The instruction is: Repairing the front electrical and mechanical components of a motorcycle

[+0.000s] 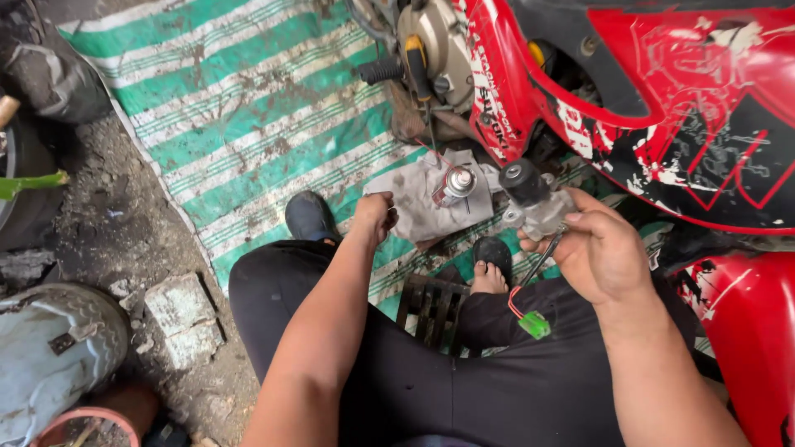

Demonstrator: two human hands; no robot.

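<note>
You sit low beside a red motorcycle with black-and-white graphics on its fairing (662, 108), legs spread over a green-and-white striped woven mat (248, 108). Your right hand (600, 248) is closed around a small grey metal assembly topped by a black round cap (534, 199), held up in the air just in front of the fairing; thin wires hang from it past your palm and end in a bright green plastic connector (535, 324) dangling over your thigh. Your left hand (374, 213) is curled, fingers pinching the near edge of a stained grey rag (418, 199) spread on the mat, and a small silver spray can with a red band (454, 185) lies on its side on that rag, nozzle toward the bike. The risk sits with the cloth: tug it and the can, resting loose, is likely to roll off onto the dirty mat or under the engine. The hanging connector is another weak point, since swinging free it could snag on your knee or the slatted low stool (431, 306) beneath you and strain the wires. A one-handed hold on the assembly also looks precarious; a slip would drop it onto grit, near the broken concrete block (184, 319) at your left.
</note>
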